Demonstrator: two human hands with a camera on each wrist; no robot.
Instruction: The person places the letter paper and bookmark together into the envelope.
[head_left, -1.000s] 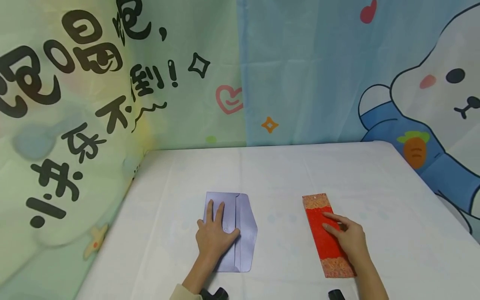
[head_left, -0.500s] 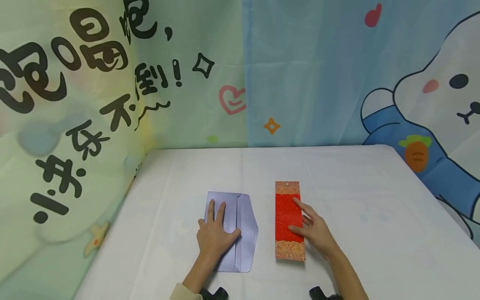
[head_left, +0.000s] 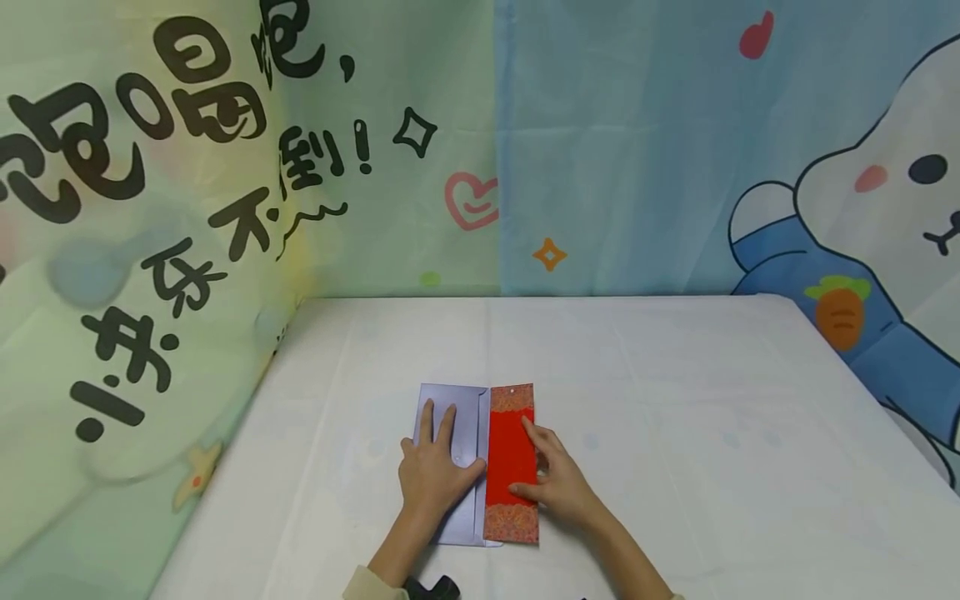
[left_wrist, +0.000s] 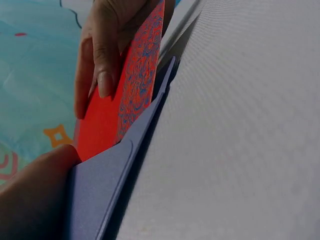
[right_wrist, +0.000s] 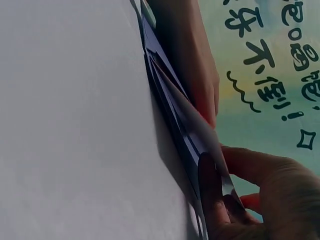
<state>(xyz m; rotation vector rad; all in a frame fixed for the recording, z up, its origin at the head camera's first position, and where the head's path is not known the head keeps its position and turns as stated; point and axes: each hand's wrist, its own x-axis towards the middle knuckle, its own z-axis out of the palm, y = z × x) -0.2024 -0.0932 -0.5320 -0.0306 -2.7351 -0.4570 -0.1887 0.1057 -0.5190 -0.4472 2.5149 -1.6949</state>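
Observation:
A lavender envelope [head_left: 467,417] lies on the white table with its flap to the right. My left hand [head_left: 435,475] rests on it, fingers spread and thumb by the pocket's opening. With my right hand [head_left: 558,487] I pinch a long red card [head_left: 510,454] with patterned orange ends by its right side. Its left edge is at the envelope's opening, and the card covers most of the flap in the head view. The left wrist view has the card [left_wrist: 102,125] tilted over the envelope [left_wrist: 100,187]. From the right wrist, the envelope's layers [right_wrist: 175,120] show slightly apart beneath the card.
White cloth covers the table [head_left: 720,467]. A printed curtain [head_left: 615,167] hangs behind and to the left, with black lettering and a cartoon animal. A black wrist camera mount [head_left: 435,588] shows under my left wrist.
My right hand has carried the red card leftward from the table's right side to the envelope's flap, straightening it upright on the way. My left hand has stayed on the envelope.

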